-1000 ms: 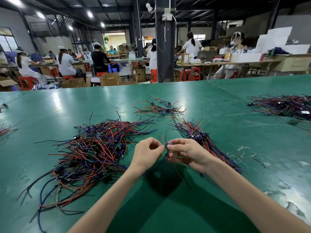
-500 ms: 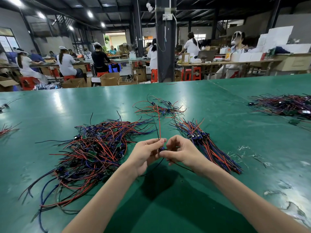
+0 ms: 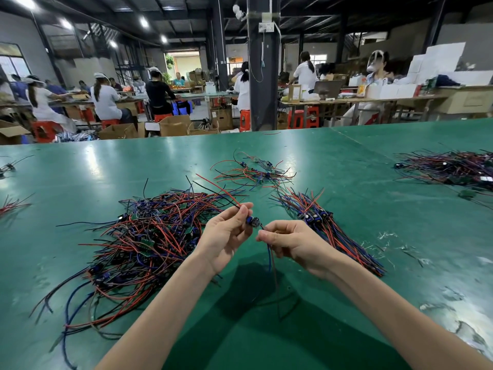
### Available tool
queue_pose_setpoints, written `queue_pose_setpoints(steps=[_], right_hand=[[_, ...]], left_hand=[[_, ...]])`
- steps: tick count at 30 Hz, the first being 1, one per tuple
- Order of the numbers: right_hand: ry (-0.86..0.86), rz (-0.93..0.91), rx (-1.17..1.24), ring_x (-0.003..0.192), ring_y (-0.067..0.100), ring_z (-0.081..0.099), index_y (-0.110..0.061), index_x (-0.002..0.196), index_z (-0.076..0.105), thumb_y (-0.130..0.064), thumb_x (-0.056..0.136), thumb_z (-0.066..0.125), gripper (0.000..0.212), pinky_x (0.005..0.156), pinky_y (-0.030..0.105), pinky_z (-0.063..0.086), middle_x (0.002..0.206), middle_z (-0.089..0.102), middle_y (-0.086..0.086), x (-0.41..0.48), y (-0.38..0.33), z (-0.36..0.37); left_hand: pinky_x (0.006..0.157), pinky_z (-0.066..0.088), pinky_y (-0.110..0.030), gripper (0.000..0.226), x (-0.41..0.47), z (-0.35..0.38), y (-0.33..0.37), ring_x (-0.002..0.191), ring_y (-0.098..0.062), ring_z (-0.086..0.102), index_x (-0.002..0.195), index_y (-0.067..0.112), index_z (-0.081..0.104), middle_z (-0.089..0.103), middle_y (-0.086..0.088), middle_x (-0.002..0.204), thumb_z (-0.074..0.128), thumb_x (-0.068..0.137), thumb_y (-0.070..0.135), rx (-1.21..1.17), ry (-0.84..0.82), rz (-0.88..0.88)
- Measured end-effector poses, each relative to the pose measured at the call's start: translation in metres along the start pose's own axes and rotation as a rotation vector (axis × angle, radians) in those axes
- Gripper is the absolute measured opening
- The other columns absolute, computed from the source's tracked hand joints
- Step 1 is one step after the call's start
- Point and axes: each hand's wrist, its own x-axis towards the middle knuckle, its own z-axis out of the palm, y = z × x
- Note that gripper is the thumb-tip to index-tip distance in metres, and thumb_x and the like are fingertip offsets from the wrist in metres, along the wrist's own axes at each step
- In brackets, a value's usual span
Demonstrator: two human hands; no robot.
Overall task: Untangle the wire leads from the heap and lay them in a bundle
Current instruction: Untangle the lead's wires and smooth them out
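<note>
On workshop's green table [image 3: 346,161], wire heap [image 3: 149,236]

1. Green table [image 3: 346,161]: glossy surface, fills the lower half of view, with worn pale patches at 4 o'clock.
2. Pale scraps [image 3: 386,235]: scattered on the table at 3 o'clock.
3. Dark pillar [image 3: 262,76]: upright at 12 o'clock, behind the table's far edge, with a white socket plate [image 3: 266,27] near its top.
4. Seated workers [image 3: 105,98]: at benches, 10 to 11 o'clock, on red stools [image 3: 44,129].
5. Cardboard boxes [image 3: 174,125]: on the floor, 11 o'clock.
6. Stacked white boxes [image 3: 437,62]: 2 o'clock.
7. Laptop [image 3: 328,88]: on a bench, 1 o'clock.
8. Ceiling lights [image 3: 144,21]: lit, 11 o'clock.
</note>
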Motion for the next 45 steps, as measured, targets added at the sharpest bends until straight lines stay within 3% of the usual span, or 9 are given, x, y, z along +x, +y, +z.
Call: queue_pose_setpoints(steps=[2,8,14,19,26,32,38,42,45], right_hand=[[-0.024,0.023,0.064,0.046,0.008,0.035,-0.014,0.065,0.066,-0.023,0.065,0.075,0.013,0.051,0.022,0.03,0.061,0.046,0.002,-0.001,-0.001,0.0],[-0.144,0.103,0.165,0.045,0.005,0.044,-0.017,0.063,0.065,-0.03,0.073,0.069,0.017,0.046,0.014,0.036,0.063,0.059,0.001,-0.003,-0.005,-0.001],[-0.11,0.092,-0.066,0.038,0.007,0.043,-0.011,0.072,0.062,-0.026,0.073,0.073,0.019,0.036,0.015,0.033,0.058,0.063,0.005,-0.006,-0.006,-0.002],[-0.065,0.148,-0.132,0.03,0.004,0.036,-0.012,0.066,0.058,-0.018,0.078,0.074,0.021,0.028,0.011,0.019,0.055,0.063,0.005,-0.006,-0.008,-0.008],[-0.137,0.191,-0.083,0.031,0.002,0.039,-0.011,0.081,0.067,-0.04,0.074,0.069,0.03,0.027,0.011,0.02,0.065,0.066,0.007,-0.008,-0.012,-0.008],[-0.206,0.259,0.023,0.023,0.002,0.032,-0.004,0.084,0.063,-0.028,0.082,0.064,0.024,0.025,0.008,0.017,0.061,0.067,0.009,-0.008,-0.012,-0.007],[-0.187,0.378,-0.138,0.023,0.003,0.028,-0.009,0.069,0.046,-0.022,0.09,0.062,0.03,0.025,0.009,0.015,0.067,0.07,0.014,-0.008,-0.003,-0.004],[-0.173,0.422,-0.248,0.029,0.001,0.027,-0.011,0.087,0.058,-0.038,0.085,0.066,0.029,0.028,0.012,0.014,0.08,0.065,0.014,-0.005,-0.002,-0.006],[-0.134,0.397,-0.17,0.032,0.0,0.029,-0.01,0.094,0.061,-0.037,0.085,0.065,0.028,0.029,0.011,0.015,0.091,0.067,0.016,-0.001,0.003,-0.007]], left_hand=[[0.053,0.054,-0.016,0.022,0.001,0.0,0.002,0.052,-0.006,0.058,0.09,0.004,0.068,0.067,0.0,0.066,0.063,0.07,0.012,-0.038,0.008,-0.019],[0.051,0.052,-0.015,0.017,0.0,0.002,0.002,0.048,-0.006,0.054,0.091,0.004,0.07,0.064,0.001,0.064,0.059,0.079,0.011,-0.028,-0.006,-0.081],[0.05,0.05,-0.013,0.011,-0.001,0.0,0.0,0.05,-0.004,0.051,0.089,0.005,0.072,0.064,0.003,0.063,0.061,0.085,0.007,0.158,0.042,-0.017],[0.049,0.047,-0.014,0.011,-0.001,0.001,-0.001,0.051,-0.005,0.054,0.089,0.002,0.071,0.064,0.002,0.063,0.062,0.085,0.004,0.246,0.041,0.03],[0.051,0.048,-0.014,0.02,-0.003,0.002,0.0,0.052,-0.007,0.051,0.099,-0.003,0.068,0.062,0.001,0.065,0.06,0.084,0.007,0.237,-0.059,-0.047],[0.052,0.047,-0.016,0.011,-0.002,0.002,-0.006,0.052,-0.007,0.048,0.093,-0.001,0.067,0.064,0.004,0.064,0.059,0.087,0.005,0.28,-0.033,-0.044],[0.056,0.052,-0.018,0.007,-0.003,0.0,-0.016,0.062,-0.011,0.057,0.085,0.005,0.069,0.068,0.003,0.067,0.062,0.086,0.003,0.483,-0.027,-0.041],[0.057,0.054,-0.019,0.007,-0.004,-0.001,-0.019,0.06,-0.009,0.06,0.088,0.002,0.068,0.067,0.0,0.068,0.062,0.087,0.003,0.501,-0.065,-0.079],[0.069,0.053,-0.027,0.006,-0.006,-0.002,-0.021,0.07,-0.017,0.06,0.087,0.002,0.069,0.067,-0.006,0.074,0.063,0.086,0.004,0.54,-0.093,-0.075]])
